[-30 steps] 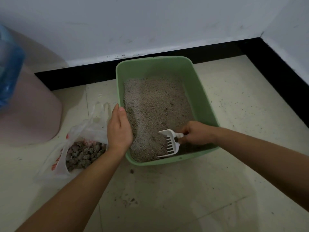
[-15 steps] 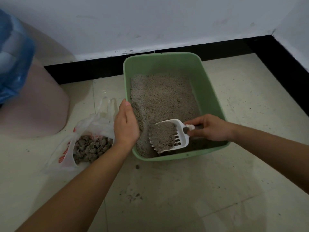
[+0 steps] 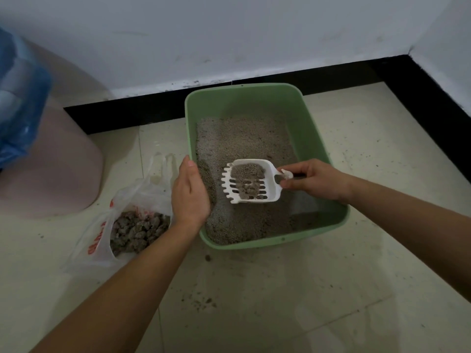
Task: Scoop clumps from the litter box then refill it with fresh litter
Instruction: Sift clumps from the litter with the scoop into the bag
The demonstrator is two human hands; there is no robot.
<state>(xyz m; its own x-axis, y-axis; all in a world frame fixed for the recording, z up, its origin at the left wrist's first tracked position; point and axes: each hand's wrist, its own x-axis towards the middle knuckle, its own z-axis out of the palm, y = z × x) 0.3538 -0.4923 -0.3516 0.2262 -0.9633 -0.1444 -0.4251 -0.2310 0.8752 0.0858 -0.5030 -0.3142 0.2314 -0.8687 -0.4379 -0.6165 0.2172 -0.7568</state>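
A green litter box (image 3: 316,149) sits on the floor by the wall, part filled with grey litter (image 3: 242,143). My right hand (image 3: 316,180) grips the handle of a white slotted scoop (image 3: 251,180), held above the litter with some litter and clumps in it. My left hand (image 3: 190,193) rests on the box's left rim, fingers straight along it. A clear plastic bag (image 3: 102,240) with grey clumps (image 3: 139,229) lies open on the floor left of the box.
A pink bin (image 3: 51,169) with a blue liner (image 3: 20,103) stands at the far left. White walls with a black skirting (image 3: 433,98) form a corner behind and to the right. Spilled litter grains (image 3: 201,301) speckle the tiled floor in front.
My right hand has lifted the scoop out of the litter and up over the box. Much of the loose litter has sifted out through its slots. My left hand stays on the rim.
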